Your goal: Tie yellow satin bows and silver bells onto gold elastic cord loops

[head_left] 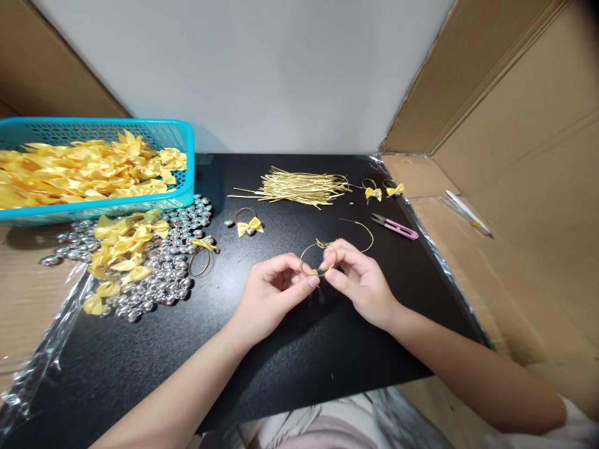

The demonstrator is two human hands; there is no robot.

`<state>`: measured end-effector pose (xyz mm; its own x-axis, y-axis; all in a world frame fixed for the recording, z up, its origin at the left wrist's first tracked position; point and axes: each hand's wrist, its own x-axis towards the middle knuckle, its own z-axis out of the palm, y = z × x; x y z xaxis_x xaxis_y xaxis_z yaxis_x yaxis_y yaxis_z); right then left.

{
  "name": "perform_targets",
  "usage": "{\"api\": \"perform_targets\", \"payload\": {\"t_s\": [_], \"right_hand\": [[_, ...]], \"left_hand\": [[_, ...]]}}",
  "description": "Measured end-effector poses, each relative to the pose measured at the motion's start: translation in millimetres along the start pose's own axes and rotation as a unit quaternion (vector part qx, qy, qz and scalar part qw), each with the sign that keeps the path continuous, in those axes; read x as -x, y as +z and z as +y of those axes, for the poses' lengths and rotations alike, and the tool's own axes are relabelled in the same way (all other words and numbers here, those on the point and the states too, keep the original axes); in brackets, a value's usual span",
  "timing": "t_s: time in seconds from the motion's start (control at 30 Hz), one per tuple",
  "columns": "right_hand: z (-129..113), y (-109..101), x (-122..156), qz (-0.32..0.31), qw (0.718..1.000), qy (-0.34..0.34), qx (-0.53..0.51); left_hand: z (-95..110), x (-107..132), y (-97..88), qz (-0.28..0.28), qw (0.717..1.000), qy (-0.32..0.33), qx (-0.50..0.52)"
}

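A thin gold ring (302,254) is held up above the black table, between my two hands. My left hand (276,290) is closed, its thumb and index finger pinching the ring's lower left side, where a small gold knot of cord sits. On the opposite side, my right hand (360,280) pinches the ring near its right edge with thumb and fingertips. A thin gold cord (373,238) loops out beyond my right fingers, its free end curving over the table. Whether the right fingertips also grip this cord is hidden.
A blue basket (191,162) of yellow bows stands at left. Loose yellow bows (124,246) and silver bells (161,284) lie before it. Behind my hands are gold cords (304,187), a ring with bow (250,227) and pink snips (395,227). A white pen-like tool (468,215) lies right.
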<state>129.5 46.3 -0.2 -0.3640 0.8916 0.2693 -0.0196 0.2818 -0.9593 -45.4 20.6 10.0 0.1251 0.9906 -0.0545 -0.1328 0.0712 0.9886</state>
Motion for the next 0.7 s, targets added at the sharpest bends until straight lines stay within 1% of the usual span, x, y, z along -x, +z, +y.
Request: {"api": "perform_targets", "payload": {"t_s": [0.07,0.13,0.23,0.3,0.37,0.43,0.5,0.57,0.7], "right_hand": [[0,-7,-2,0.023,1.0,-0.008,0.005],[-1,-14,-4,0.063,0.998,-0.024,0.016],[-4,-20,-6,0.104,0.99,-0.065,0.069],[-7,-19,-5,0.099,0.982,-0.104,0.122],[-11,-17,-4,0.081,0.967,-0.154,0.186],[-14,-13,-3,0.068,0.943,-0.204,0.254],[-15,-10,-2,0.064,0.919,-0.24,0.305],[-14,-8,-1,0.064,0.906,-0.256,0.332],[-11,-6,0,0.071,0.892,-0.267,0.357]], "left_hand": [[0,0,-1.4,0.0,1.0,0.019,-0.021],[-1,-1,-2.7,-0.004,0.999,0.034,-0.038],[-3,-1,-3.5,-0.007,0.998,0.042,-0.048],[-4,-1,-3.5,-0.003,0.998,0.039,-0.049],[-4,-1,-3.4,0.0,0.998,0.038,-0.048],[-5,-1,-3.4,-0.002,0.998,0.039,-0.047],[-5,-1,-3.4,-0.005,0.998,0.041,-0.052],[-6,-1,-3.2,-0.008,0.997,0.041,-0.062],[-5,-1,-2.8,-0.015,0.996,0.039,-0.082]]}}
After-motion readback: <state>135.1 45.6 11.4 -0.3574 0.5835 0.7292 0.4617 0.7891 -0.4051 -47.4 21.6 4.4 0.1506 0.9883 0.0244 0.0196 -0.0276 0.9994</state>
